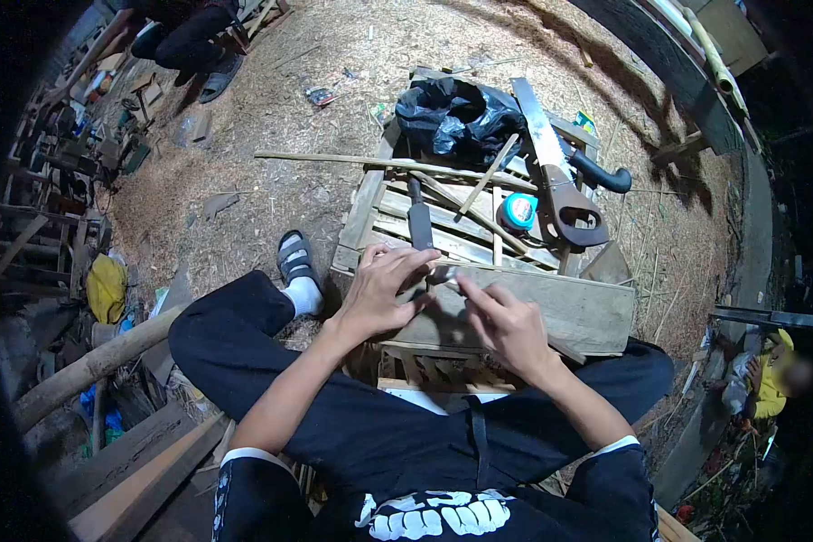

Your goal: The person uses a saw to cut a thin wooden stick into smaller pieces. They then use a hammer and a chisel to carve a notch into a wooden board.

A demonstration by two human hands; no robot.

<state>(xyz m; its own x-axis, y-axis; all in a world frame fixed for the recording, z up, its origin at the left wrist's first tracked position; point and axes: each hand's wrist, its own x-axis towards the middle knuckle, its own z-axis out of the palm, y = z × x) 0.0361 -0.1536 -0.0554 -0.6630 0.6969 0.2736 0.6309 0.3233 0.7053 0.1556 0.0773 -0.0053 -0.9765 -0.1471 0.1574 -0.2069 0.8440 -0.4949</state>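
Observation:
My left hand [387, 289] is curled over the left end of a flat wooden board [565, 312], its thumb and forefinger around a small thing I cannot make out. From the right, my right hand [508, 327] comes close, fingers bent together, with a small pale, shiny bit at the fingertips too blurred to name. Just beyond my left fingers, a dark flat blade [420, 226] with a narrow handle rests on the slatted wooden crate [363, 210]. A blue tape measure [518, 211] and a handsaw [551, 154] lie farther right.
A black plastic bag [461, 113] and thin wooden strips [334, 160] lie on the crate. A dark curved handle [601, 172] sticks out beside the saw. Another person [190, 41] is at the upper left, and someone in yellow [772, 384] at the right. Wood shavings cover the ground.

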